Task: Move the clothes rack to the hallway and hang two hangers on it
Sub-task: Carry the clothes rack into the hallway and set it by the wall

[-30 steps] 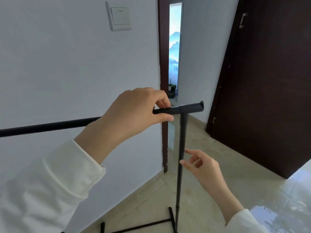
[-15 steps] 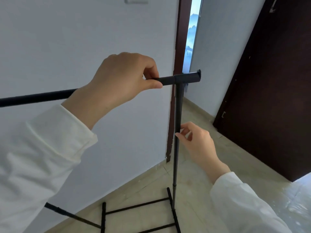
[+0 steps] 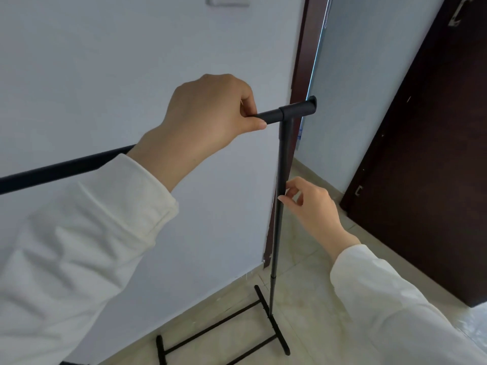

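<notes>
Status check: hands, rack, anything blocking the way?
Left hand gripping the top bar. Right hand pinching the upright pole. Clothes rack beside white wall, no hangers visible. Dark door open ahead-right.
</notes>
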Available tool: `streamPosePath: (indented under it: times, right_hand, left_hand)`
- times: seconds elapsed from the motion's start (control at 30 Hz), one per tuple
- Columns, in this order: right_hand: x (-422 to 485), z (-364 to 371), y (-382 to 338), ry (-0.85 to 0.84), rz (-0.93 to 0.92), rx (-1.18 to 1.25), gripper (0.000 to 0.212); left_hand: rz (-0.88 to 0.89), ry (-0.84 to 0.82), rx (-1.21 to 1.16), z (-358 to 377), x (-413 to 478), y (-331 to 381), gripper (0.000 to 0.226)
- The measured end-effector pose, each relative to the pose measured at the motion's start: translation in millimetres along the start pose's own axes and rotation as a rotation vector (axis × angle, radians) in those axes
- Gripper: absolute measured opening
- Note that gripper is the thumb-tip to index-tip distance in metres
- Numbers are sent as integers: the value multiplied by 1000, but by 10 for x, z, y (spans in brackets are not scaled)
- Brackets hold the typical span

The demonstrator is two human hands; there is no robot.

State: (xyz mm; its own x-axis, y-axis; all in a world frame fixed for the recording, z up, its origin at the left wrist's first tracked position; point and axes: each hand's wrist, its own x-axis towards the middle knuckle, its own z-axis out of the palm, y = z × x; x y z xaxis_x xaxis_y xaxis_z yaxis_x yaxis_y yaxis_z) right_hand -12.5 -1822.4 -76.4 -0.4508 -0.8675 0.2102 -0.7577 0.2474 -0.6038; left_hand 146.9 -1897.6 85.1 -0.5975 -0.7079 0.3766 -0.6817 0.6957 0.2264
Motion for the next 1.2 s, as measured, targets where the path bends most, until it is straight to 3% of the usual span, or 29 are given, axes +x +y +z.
streamPosePath:
  times: [0.37,1.0,1.2]
  right_hand:
    - [431,104,195,-2,25,15,23]
    - [649,237,431,33,95,29,23]
    - [518,132,532,65,298,327,34]
  left_hand:
    - [-67,-18,14,259,421,90,20]
    - [-34,-12,27,575,666,143,27]
    - [-6,-1,46,619,662,247,29]
